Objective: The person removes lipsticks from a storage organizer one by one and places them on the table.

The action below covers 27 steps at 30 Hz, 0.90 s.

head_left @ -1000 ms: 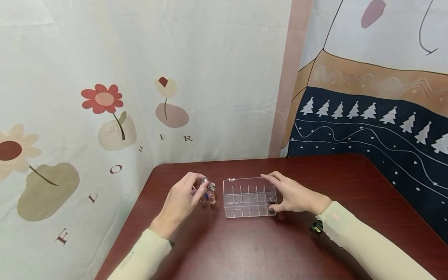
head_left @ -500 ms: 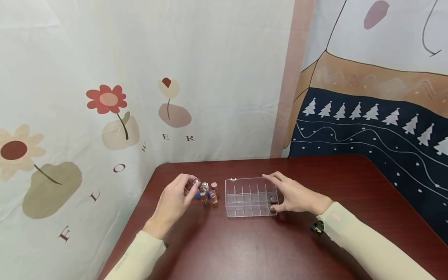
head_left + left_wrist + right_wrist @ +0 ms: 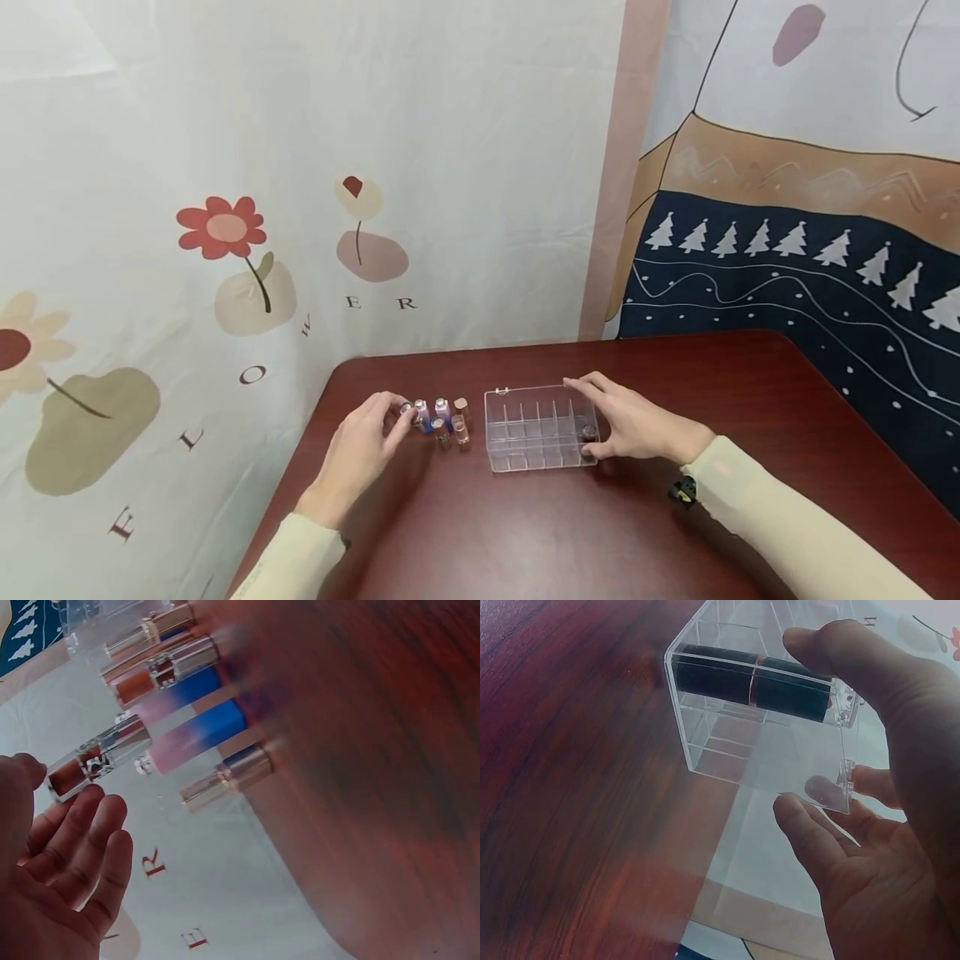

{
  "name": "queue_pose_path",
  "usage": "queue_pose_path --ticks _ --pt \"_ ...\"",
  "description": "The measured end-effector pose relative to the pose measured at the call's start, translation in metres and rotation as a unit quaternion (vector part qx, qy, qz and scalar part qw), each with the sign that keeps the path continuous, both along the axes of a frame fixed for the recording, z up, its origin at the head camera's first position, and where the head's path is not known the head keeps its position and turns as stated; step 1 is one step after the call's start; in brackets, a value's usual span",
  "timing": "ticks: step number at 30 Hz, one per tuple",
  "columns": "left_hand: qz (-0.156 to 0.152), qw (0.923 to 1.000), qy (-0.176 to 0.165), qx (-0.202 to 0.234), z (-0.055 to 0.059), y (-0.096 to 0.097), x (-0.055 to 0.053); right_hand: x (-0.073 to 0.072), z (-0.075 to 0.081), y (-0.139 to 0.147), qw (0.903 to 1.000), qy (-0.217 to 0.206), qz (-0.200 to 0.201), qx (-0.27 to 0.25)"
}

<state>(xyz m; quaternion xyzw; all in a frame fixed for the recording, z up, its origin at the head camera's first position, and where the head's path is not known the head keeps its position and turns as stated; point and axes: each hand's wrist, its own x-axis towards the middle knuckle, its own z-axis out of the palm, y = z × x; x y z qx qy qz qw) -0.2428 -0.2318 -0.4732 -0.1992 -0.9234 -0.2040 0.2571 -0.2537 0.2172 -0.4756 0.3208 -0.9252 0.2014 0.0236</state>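
Observation:
My left hand point(image 3: 352, 450) pinches a clear lipstick tube point(image 3: 97, 759) with a brownish-orange section by its end, between thumb and fingers. It is at the left side of a group of standing lipstick tubes; whether its base touches the table I cannot tell. Two of those are pink-to-blue tubes point(image 3: 202, 735); a clear pinkish tube point(image 3: 461, 432) stands at the right front. My right hand point(image 3: 637, 421) grips the right end of a clear compartment box point(image 3: 528, 465), thumb at the front and fingers behind. In its rightmost compartment stands a black lipstick tube point(image 3: 754, 682) with a thin copper ring.
The dark red table point(image 3: 517, 533) reaches back to a printed curtain point(image 3: 480, 208) with flowers. A navy curtain with trees point(image 3: 787, 283) hangs at the right. A rose-gold-topped tube point(image 3: 461, 406) stands close to the box's left side.
My left hand has moved left and lower with the lipstick tube, from above the group to its left side, uncovering the tubes behind. My right hand keeps its grip on the box.

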Motion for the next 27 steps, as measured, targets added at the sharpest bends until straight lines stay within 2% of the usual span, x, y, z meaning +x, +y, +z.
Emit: queue_pose_path --ticks 8,12,16,23,27 --pt "0.0 0.9991 -0.036 -0.02 -0.02 0.0 -0.002 0.003 -0.003 0.001 0.9999 0.007 0.004 -0.006" --pt "-0.001 0.9988 -0.042 -0.024 -0.023 -0.001 -0.006 0.001 -0.002 0.0 1.0 0.003 0.0 -0.009" --pt "0.005 0.998 -0.058 -0.026 -0.025 -0.002 -0.006 0.001 -0.002 0.0 0.9999 0.001 0.003 -0.01" --pt "0.009 0.9971 -0.071 -0.026 -0.026 0.001 -0.008 0.0 -0.001 0.0 0.9994 0.027 0.015 -0.016" --pt "0.015 0.9967 -0.075 -0.026 -0.028 0.001 -0.008 0.001 0.001 -0.001 0.9994 0.024 0.018 -0.016"
